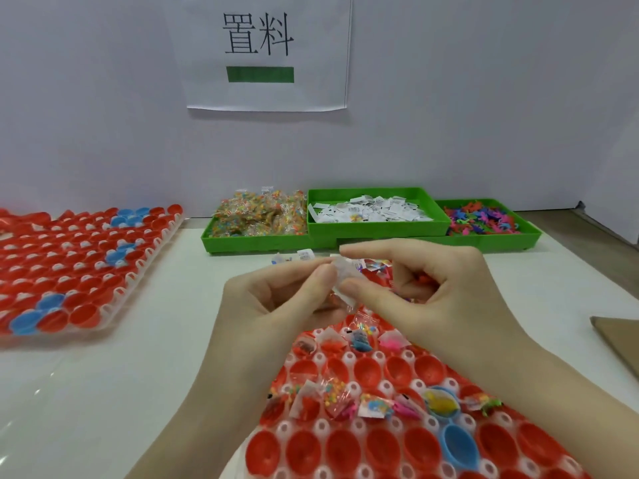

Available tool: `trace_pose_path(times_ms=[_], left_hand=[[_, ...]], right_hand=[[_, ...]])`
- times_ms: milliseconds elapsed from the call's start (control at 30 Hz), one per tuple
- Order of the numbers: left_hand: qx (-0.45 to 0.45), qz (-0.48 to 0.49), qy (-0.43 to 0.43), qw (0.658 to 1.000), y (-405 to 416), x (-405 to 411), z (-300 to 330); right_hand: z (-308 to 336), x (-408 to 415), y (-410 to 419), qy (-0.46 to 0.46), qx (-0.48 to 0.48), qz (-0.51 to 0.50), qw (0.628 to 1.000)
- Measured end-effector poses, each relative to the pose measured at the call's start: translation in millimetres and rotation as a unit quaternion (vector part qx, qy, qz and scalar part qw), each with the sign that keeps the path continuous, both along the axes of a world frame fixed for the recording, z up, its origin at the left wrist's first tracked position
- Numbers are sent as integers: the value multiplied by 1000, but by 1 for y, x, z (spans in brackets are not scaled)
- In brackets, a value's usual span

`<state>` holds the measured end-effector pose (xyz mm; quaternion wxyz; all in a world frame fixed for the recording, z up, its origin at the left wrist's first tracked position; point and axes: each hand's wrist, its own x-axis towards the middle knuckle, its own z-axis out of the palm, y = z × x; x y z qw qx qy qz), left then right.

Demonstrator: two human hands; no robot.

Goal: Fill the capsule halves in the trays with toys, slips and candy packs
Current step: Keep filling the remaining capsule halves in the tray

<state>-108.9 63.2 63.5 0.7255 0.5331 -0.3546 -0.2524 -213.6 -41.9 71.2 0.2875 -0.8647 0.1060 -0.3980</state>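
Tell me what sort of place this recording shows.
Probably a small packing workstation: green bins of candy packs, slips and toys, trays of capsule halves, and a printed sign on the wall.

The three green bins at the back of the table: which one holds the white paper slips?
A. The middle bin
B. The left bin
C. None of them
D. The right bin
A. The white slips lie in the middle green bin, between the candy packs in the left bin and the coloured toys in the right bin.
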Motion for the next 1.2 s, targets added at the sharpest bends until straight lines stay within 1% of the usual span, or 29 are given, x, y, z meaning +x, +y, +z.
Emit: trace_pose_path(times_ms=[100, 133, 200, 233, 300, 333, 367, 400, 467, 500, 533, 633, 733, 800, 900, 1000, 1067, 1133, 1200], left_hand=[[7, 28, -22, 999, 10, -9, -4], [14, 39, -33, 999, 13, -11, -5], [34, 54, -41, 997, 20, -14, -8], [45, 54, -39, 997, 23, -15, -10], [67, 50, -48, 995, 30, -17, -14], [76, 53, -56, 994, 33, -18, -16], [83, 57, -64, 993, 36, -19, -17], [90, 62, -78, 991, 39, -20, -20], [111, 73, -127, 983, 45, -20, -26], [123, 78, -152, 978, 48, -20, -29], [129, 84, -168, 974, 49, -20, -33], [117, 102, -156, 975, 52, -22, -36], [96, 106, -101, 985, 51, -26, -34], [80, 109, -73, 988, 50, -29, -34], [69, 105, -62, 990, 48, -32, -35], [71, 96, -91, 989, 49, -31, -35], [88, 88, -108, 986, 51, -28, -35], [115, 75, -122, 983, 55, -22, -37], [142, 83, -165, 972, 57, -18, -40]], right_hand=[[-2, -7, 5, 44, 55, 18, 997], [-5, -8, 4, 82, 92, 23, 992], [-8, -5, 4, 195, 191, 48, 961], [-15, -12, 11, 231, 227, 104, 940], [-24, -27, 17, 257, 261, 140, 920], [-21, -28, 18, 271, 267, 111, 918], [-21, -34, 22, 258, 245, 109, 928], [-19, -26, 21, 230, 249, 115, 934], [-19, -33, 28, 186, 232, 165, 940], [-22, -35, 30, 162, 235, 168, 943], [-23, -34, 33, 130, 248, 151, 948], [-29, -26, 41, 63, 308, 98, 944], [-35, -23, 42, 35, 303, 74, 949], [-35, -21, 40, 35, 312, 88, 945], [-36, -20, 34, 47, 387, 126, 912], [-41, -20, 29, 83, 424, 130, 893], [-41, -20, 28, 116, 438, 145, 880], [-41, -20, 28, 164, 432, 168, 871], [-41, -17, 30, 212, 399, 167, 876]])
